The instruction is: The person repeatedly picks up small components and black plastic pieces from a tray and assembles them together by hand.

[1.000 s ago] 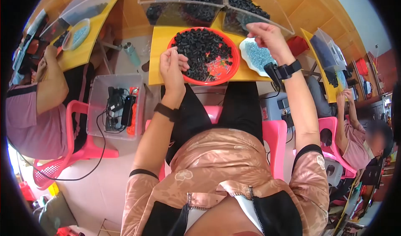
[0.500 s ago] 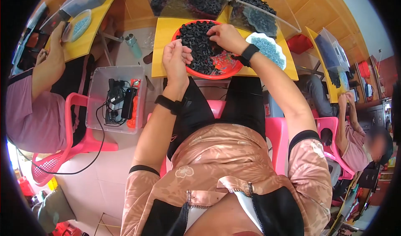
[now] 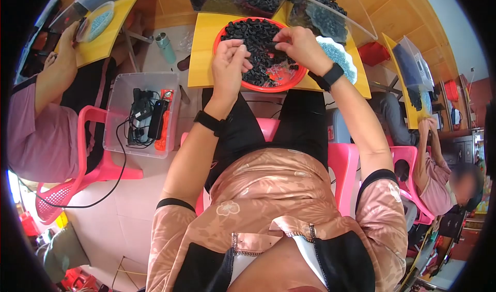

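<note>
Left hand [image 3: 231, 65]: yours is over the tray's near-left side, fingers bent, thumb tip close to forefinger — can't tell if it grips anything.
Right hand [image 3: 304, 49]: yours is over the tray's right side, fingertips drawn in; too small to tell whether a part sits between them.
Black parts [image 3: 250, 32]: heaped in the red tray [image 3: 272, 89] on your yellow counter [image 3: 203, 59], right by both your hands, covering most of the tray floor.
Tray floor: red shows near right, tiny bits strewn there.
Dish [image 3: 353, 67]: white, holds blue bits [image 3: 335, 54], just beside the tray, past your right wrist.
Bins: two behind your tray, left bin [image 3: 237, 6] and right bin [image 3: 356, 26], both with black pieces.
Done: can't tell — your finished and unfinished pieces look alike here.
Remaining: plenty, I'd judge, given your heap.
</note>
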`<state>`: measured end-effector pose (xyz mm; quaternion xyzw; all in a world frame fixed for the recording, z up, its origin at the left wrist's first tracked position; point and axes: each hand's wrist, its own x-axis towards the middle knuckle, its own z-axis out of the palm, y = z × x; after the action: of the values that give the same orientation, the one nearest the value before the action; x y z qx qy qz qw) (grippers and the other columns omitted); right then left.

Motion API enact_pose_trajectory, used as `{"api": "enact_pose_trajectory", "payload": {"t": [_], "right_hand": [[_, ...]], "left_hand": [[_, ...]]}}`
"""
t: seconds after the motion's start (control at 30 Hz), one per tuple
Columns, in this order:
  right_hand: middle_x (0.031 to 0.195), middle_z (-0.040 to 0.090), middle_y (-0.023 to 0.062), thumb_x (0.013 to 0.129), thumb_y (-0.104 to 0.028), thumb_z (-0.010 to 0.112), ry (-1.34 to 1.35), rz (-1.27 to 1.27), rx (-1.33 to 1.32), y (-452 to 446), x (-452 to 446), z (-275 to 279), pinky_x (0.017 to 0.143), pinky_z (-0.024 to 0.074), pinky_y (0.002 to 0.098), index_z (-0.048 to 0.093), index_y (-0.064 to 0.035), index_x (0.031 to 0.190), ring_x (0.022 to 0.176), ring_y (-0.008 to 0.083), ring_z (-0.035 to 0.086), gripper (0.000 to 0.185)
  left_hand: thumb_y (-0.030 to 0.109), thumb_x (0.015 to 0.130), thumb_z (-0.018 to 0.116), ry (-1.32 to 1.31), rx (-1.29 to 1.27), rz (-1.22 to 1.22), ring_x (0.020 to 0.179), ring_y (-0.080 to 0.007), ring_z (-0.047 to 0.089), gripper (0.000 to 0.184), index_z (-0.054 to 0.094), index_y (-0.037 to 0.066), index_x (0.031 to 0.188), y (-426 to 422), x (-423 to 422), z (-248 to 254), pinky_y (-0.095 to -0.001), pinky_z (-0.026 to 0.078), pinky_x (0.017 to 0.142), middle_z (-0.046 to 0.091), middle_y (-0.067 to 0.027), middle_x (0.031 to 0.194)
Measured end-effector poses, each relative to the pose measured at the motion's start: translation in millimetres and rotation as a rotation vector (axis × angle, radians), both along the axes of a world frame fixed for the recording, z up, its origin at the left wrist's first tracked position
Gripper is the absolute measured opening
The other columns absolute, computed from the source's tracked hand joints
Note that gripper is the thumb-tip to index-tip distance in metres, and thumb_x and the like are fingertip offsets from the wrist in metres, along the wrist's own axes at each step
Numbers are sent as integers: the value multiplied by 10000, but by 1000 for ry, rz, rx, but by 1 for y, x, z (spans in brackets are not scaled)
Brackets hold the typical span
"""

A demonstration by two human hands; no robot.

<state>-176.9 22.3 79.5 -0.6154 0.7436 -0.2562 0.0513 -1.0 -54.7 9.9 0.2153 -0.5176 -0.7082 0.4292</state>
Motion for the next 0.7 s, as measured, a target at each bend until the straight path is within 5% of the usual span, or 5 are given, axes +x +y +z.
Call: {"api": "enact_pose_trajectory", "payload": {"t": [0.2, 0.4, 0.5, 0.7], "right_hand": [[747, 652, 145, 734, -68, 657, -208, 203, -109, 8, 33, 9, 658, 506, 327, 646, 1, 927, 708, 259, 649, 205], [747, 652, 148, 725, -98, 663, -397, 135, -152, 16, 33, 9, 658, 506, 346, 659, -11, 879, 714, 272, 649, 177], [690, 640, 106, 754, -91, 674, 9, -48, 25, 37, 15, 7, 635, 491, 296, 667, -8, 849, 671, 191, 636, 127], [700, 646, 139, 722, -138, 693, 97, -136, 129, 52, -1, -30, 644, 492, 358, 689, -39, 787, 684, 278, 639, 118]], "left_hand": [[111, 909, 566, 17, -89, -162, 763, -117, 621, 213, 537, 16, 1098, 14, -4, 6, -214, 475, 682, 630, -67, 927], [110, 910, 573, 52, -7, -193, 787, -119, 626, 159, 578, 8, 1032, 4, -2, -2, -219, 482, 700, 652, -88, 932], [116, 910, 575, 86, 85, -191, 775, -112, 623, 163, 580, 8, 1032, 0, -1, -3, -214, 483, 694, 655, -103, 943], [124, 912, 573, 104, 151, -192, 748, -102, 613, 170, 579, 9, 1037, -2, -1, -3, -204, 479, 678, 653, -107, 946]]}}
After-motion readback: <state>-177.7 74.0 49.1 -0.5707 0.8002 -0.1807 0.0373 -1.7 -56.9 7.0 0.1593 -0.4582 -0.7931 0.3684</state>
